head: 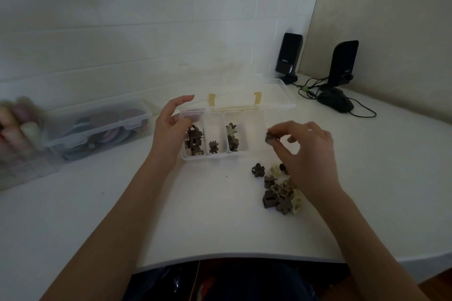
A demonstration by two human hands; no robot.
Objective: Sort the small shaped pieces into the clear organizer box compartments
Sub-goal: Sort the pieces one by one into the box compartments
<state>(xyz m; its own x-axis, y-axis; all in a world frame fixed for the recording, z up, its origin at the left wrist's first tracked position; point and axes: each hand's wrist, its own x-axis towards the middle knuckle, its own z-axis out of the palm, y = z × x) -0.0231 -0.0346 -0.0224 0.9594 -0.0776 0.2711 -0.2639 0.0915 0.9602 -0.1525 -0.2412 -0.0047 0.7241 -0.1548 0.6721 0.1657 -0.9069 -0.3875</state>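
A clear organizer box point(215, 156) stands open on the white table, its lid point(274, 95) tipped back. Its left compartment holds several brown blocky pieces point(194, 140), the middle one a single brown piece point(213, 147), the right one flower-shaped brown and cream pieces point(232, 137). My left hand point(171, 127) rests against the box's left side, fingers apart. My right hand point(305, 146) hovers to the right of the box and pinches a small brown piece point(270, 139) between thumb and fingers. Below that hand lies a loose pile of brown and cream pieces point(281, 193).
A closed clear container point(97, 127) with coloured items sits at the left, with blurred pastel objects point(17, 122) beside it. Two black speakers point(288, 56) point(342, 63), a black mouse point(336, 102) and cables lie at the back right. The table's front edge point(244, 259) curves close to my body.
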